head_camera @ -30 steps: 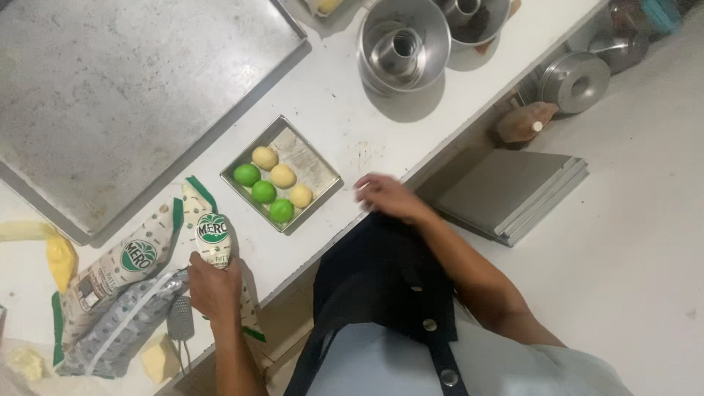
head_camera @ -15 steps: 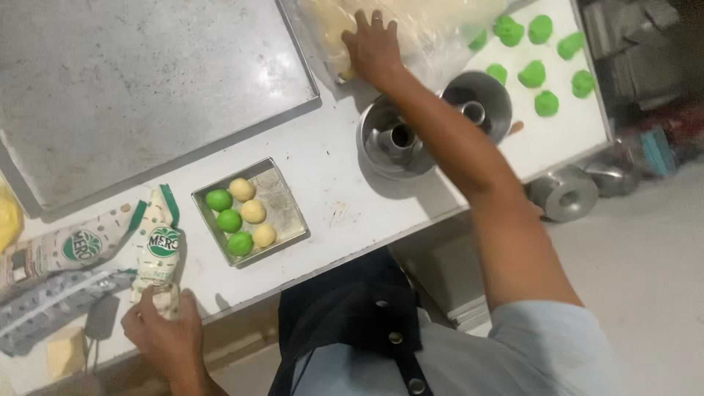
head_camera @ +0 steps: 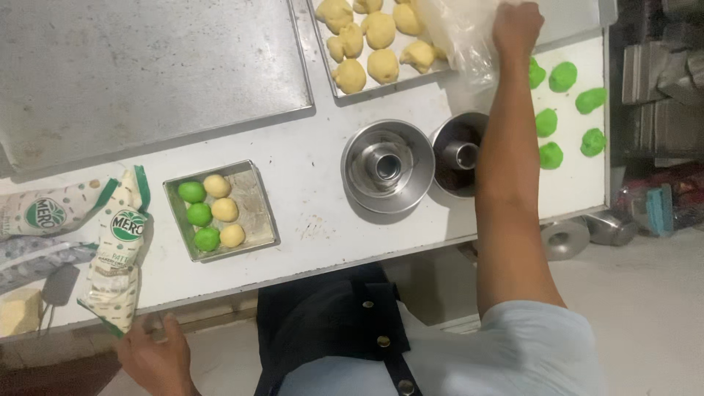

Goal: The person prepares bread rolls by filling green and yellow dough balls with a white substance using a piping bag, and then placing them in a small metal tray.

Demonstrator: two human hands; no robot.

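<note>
My right hand [head_camera: 517, 28] reaches to the far side of the white table and grips a clear plastic sheet [head_camera: 462, 37] at the right end of a metal tray [head_camera: 345, 92] of several yellow dough pieces [head_camera: 381, 64]. My left hand [head_camera: 155, 358] hangs at the table's near edge with loose fingers, holding nothing, just below a white-and-green pouch [head_camera: 117, 253] lying flat. A small square tin [head_camera: 257, 209] between them holds three green and three yellow dough balls.
Two round tube cake pans [head_camera: 387, 167] [head_camera: 458, 154] stand mid-table under my right forearm. Several green dough balls [head_camera: 563, 77] lie at the right end. A large flat metal sheet [head_camera: 147, 73] fills the far left. More pouches [head_camera: 44, 213] lie at the left edge.
My right hand went from the table's near edge out to the far tray and took the plastic sheet. My left hand let go of the pouch, which now lies on the table.
</note>
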